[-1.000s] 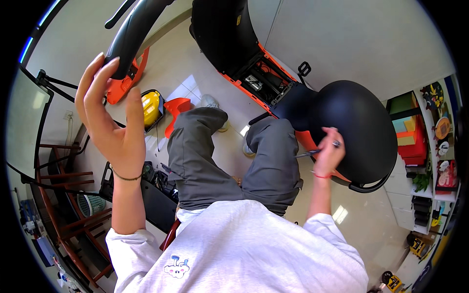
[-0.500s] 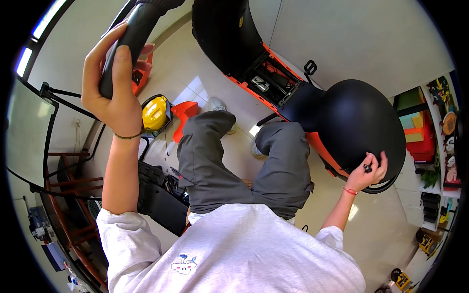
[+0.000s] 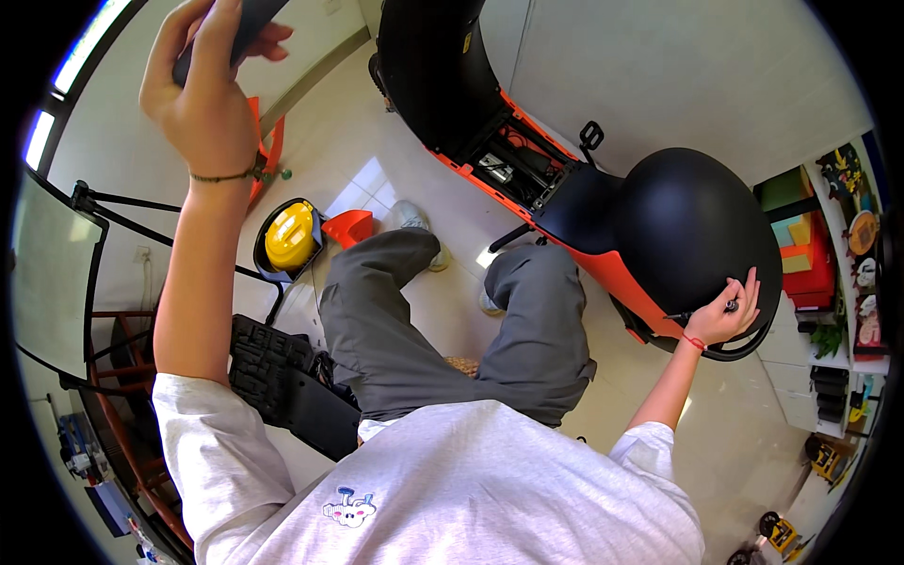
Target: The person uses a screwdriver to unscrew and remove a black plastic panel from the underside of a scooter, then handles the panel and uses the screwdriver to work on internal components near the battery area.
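A black and orange scooter (image 3: 527,179) stands in front of me with its seat compartment uncovered. My left hand (image 3: 207,85) is raised high and grips a black handlebar grip (image 3: 235,33) at the top left. My right hand (image 3: 727,313) rests against the rear of the black scooter seat (image 3: 683,226) at the right and holds a thin dark tool (image 3: 702,312) between its fingers. My legs in grey trousers (image 3: 443,320) reach toward the scooter's middle.
A yellow helmet (image 3: 288,237) lies on the tiled floor at the left beside an orange scoop-shaped part (image 3: 350,226). A black ribbed panel (image 3: 282,377) is by my left hip. Shelves with coloured boxes (image 3: 800,235) stand at the right. Dark metal frames (image 3: 85,282) stand at the left.
My left hand closed on the black grip and rose with it toward the top of the view. My right hand moved from the seat's front outward to its rear edge.
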`<state>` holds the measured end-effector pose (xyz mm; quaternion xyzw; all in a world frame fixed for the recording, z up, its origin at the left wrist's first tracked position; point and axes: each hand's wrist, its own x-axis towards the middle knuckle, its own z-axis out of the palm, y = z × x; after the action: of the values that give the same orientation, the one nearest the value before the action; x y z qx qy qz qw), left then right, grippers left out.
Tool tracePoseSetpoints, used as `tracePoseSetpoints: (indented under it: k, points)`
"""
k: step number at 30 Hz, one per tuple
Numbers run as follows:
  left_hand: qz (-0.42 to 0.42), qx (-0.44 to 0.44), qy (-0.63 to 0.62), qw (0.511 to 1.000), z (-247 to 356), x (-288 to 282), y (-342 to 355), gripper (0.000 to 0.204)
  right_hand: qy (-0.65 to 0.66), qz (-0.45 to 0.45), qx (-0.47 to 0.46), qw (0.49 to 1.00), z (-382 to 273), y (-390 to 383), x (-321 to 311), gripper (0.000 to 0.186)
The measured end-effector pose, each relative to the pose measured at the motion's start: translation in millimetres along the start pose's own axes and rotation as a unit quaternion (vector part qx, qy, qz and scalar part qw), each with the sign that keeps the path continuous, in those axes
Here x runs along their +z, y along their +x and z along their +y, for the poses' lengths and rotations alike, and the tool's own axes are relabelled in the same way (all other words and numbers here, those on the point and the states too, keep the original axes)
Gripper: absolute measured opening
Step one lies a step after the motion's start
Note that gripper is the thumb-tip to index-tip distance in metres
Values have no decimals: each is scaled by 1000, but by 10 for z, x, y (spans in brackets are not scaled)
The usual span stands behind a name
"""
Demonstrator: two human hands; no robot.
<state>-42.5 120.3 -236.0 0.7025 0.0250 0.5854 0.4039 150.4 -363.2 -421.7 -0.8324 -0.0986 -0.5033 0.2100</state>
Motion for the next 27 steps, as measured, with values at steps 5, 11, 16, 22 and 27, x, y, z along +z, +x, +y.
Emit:
tracePoseSetpoints:
  k: [5,11,16,22,27]
  points:
    - [-56,-31,-2,998,-63,-47,145,31,13,-6,19,1000,35,20,92,31]
    - [-123,-18,-5,992,-433,-379,549,34,5,-3,13,1000,20,35,92,33]
    - [-88,-67,-62,992,-852,-706,1060,36,11,9,9,1000,-93,-22,83,31]
    - [-75,-70,-89,991,-1066,-812,1169,36,27,24,-10,999,-22,-81,65,31]
    - [-16,-113,-422,899,-1306,-972,1441,39,74,35,9,997,-71,-112,174,31]
